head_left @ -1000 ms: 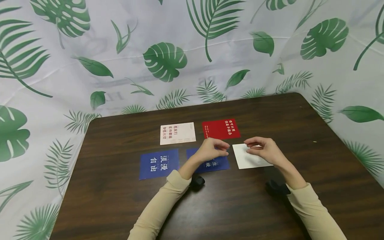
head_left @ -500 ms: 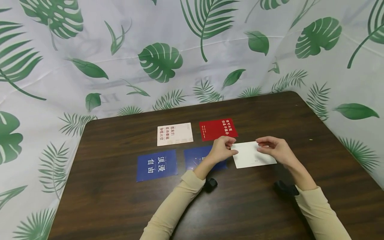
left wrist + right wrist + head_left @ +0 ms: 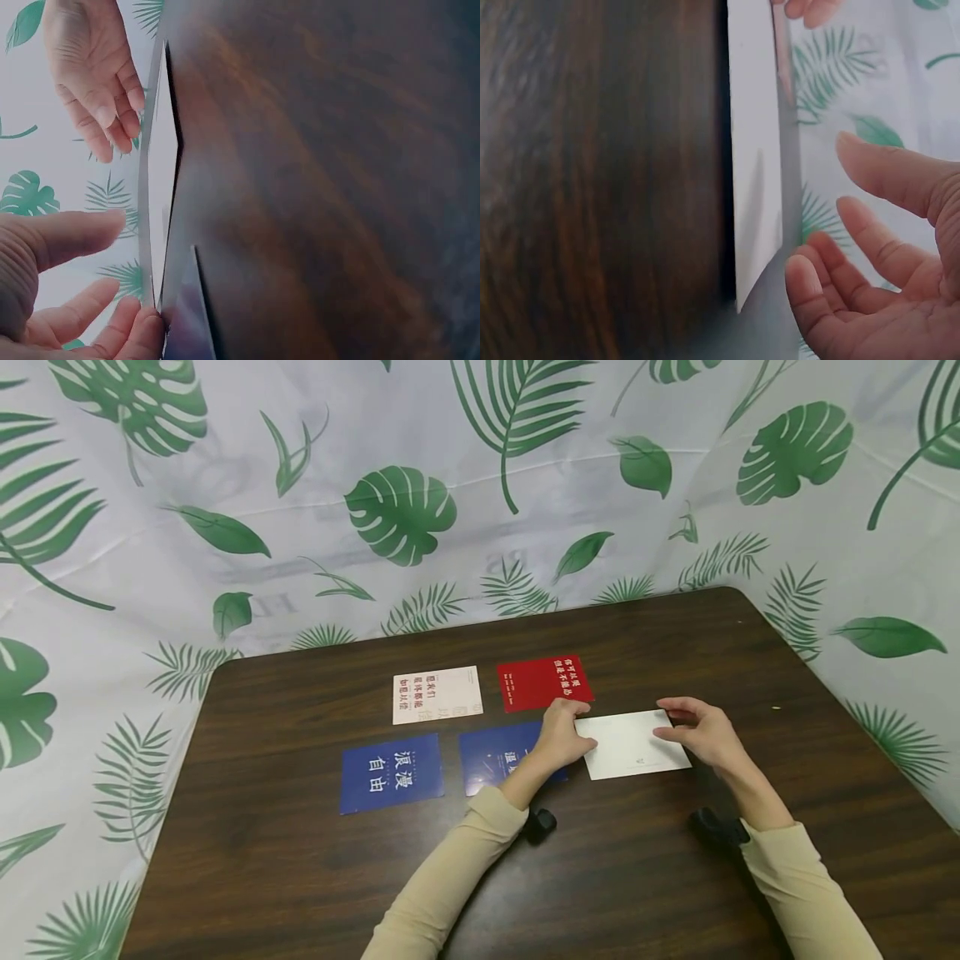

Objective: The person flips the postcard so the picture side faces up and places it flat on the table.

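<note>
A white card (image 3: 632, 748) with a small faint mark lies on the dark wooden table, between my two hands. My left hand (image 3: 557, 737) is at its left edge, over part of a blue card (image 3: 491, 747). In the left wrist view, thumb and fingers stand apart, with the lower fingertips (image 3: 148, 326) by the near corner of the white card (image 3: 161, 172); whether they touch it I cannot tell. My right hand (image 3: 703, 735) hovers at the white card's right edge. The right wrist view has its fingers (image 3: 810, 292) loosely bent, apart from the card, holding nothing.
Behind the blue card lies a red card (image 3: 542, 683) with white lettering. Left of it is a pale card (image 3: 442, 693) with dark red lettering. Another blue card (image 3: 392, 774) lies further left. A leaf-patterned cloth (image 3: 300, 560) stands behind the table.
My left hand has moved right, from over the blue card to the white card's left edge. My right hand has shifted right, uncovering more of the white card. The head view has turned slightly.
</note>
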Action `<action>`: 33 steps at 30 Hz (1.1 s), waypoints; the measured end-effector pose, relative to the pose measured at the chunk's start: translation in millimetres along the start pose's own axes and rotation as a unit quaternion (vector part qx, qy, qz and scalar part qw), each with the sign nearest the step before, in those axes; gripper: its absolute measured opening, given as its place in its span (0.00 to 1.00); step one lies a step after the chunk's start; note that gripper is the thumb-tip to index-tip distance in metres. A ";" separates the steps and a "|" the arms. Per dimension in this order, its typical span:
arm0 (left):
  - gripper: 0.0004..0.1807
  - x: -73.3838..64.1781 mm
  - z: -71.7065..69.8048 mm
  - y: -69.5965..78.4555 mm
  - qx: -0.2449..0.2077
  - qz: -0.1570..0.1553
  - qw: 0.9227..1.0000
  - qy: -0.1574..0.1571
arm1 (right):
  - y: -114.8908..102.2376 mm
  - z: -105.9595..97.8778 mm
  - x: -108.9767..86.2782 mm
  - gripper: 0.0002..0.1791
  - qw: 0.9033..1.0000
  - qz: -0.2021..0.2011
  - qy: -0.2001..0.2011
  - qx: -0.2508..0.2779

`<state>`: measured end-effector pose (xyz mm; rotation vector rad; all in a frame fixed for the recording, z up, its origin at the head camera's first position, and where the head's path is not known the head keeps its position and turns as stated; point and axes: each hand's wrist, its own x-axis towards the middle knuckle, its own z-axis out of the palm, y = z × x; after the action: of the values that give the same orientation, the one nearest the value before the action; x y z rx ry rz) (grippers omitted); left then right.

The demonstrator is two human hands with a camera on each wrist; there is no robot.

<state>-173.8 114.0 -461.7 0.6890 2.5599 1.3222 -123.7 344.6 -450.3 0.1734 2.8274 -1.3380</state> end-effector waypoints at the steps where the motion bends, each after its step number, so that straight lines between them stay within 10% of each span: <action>1: 0.25 0.5 0.3 -0.1 0.003 -0.002 1.000 0.002 | 0.6 0.1 0.6 0.29 1.000 0.004 -0.002 -0.006; 33: 0.25 15.3 1.5 1.5 0.169 -0.046 0.982 -0.067 | -3.8 -5.6 32.0 0.28 0.980 -0.038 -0.099 -0.169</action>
<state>-186.2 123.1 -460.5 0.6776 2.6940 0.7895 -155.6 349.6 -445.6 -0.0680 2.8550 -0.8091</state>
